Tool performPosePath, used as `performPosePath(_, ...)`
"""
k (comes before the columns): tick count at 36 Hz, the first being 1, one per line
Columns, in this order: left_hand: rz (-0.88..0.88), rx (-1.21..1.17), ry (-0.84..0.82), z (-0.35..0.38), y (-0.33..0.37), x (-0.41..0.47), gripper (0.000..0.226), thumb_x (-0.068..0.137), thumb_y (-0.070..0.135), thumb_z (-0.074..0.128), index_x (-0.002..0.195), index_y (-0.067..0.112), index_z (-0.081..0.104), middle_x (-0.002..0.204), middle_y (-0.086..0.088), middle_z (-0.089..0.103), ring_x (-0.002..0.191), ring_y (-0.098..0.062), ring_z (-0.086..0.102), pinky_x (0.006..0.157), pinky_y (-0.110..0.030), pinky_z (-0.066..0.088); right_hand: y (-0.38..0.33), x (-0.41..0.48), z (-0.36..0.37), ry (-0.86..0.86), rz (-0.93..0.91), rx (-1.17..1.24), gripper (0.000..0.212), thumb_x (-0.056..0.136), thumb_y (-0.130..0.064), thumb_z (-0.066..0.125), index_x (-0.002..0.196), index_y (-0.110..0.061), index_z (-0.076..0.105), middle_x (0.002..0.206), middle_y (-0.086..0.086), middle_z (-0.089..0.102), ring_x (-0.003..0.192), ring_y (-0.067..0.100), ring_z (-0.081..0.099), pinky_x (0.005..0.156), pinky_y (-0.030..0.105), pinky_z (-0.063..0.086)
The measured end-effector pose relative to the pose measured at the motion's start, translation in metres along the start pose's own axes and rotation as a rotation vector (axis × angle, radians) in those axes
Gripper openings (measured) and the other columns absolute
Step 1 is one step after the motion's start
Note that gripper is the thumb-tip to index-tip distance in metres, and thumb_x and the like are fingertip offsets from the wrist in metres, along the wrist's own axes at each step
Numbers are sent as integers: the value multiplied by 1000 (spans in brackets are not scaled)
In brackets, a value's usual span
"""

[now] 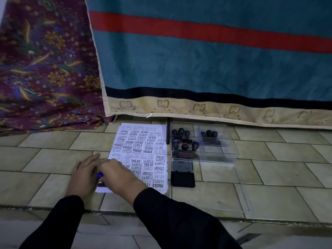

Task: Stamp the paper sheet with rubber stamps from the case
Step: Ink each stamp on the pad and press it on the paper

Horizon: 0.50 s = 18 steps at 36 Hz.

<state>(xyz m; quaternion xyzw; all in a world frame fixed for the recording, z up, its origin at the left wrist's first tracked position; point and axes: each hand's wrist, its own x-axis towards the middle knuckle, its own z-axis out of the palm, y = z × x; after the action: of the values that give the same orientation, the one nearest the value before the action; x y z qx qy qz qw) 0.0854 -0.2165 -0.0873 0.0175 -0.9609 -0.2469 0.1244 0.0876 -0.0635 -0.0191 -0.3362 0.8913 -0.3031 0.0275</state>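
A white paper sheet [143, 151], covered with black stamped words, lies on the tiled floor. At its near left corner my right hand [120, 174] presses a rubber stamp [100, 178] with a blue knob down on the paper; only the knob and dark base show. My left hand [84, 174] lies flat beside it, over the sheet's left edge, fingers together. To the right of the sheet a clear plastic case [204, 146] holds several dark-handled stamps [183, 139]. An open black ink pad [182, 174] sits in front of the case.
A teal cloth [215, 60] with a red stripe hangs down behind the sheet, and a maroon patterned cloth [45, 69] lies at the left. A clear lid [224, 186] rests flat on the floor right of the ink pad. A black pen [168, 131] lies between sheet and case.
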Motion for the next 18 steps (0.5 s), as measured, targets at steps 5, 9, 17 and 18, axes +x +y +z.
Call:
performPosePath(5, 8, 18, -39, -2, -2, -1, 68, 70, -16, 62, 127, 21, 63, 145, -10, 49, 136, -27, 43, 112, -46, 20, -4, -5, 1, -53, -64, -39, 16, 79, 14, 57, 93, 6, 60, 99, 27, 60, 92, 40, 59, 73, 41, 49)
performPosePath(9, -12, -5, -60, -3, -1, 0, 65, 72, -14, 64, 126, 23, 63, 145, -10, 48, 136, -25, 42, 113, -47, 19, -3, -7, 2, -39, -90, -72, 15, 80, 13, 56, 93, 5, 59, 101, 26, 59, 91, 40, 59, 72, 42, 49)
performPosePath(17, -30, -19, -52, 1, -7, 2, 57, 78, -14, 60, 127, 14, 62, 141, -13, 53, 133, -30, 47, 108, -49, 28, 9, -12, 4, 66, -29, 173, 20, 76, 5, 65, 95, 2, 63, 100, 23, 62, 93, 35, 59, 82, 32, 44)
performPosePath(18, -49, -44, -32, 2, -9, 5, 55, 80, -17, 54, 128, 10, 60, 139, -14, 55, 129, -33, 49, 107, -47, 31, 15, -14, -3, 112, 32, 275, 19, 76, 1, 67, 96, 0, 65, 98, 22, 64, 91, 32, 59, 81, 29, 44)
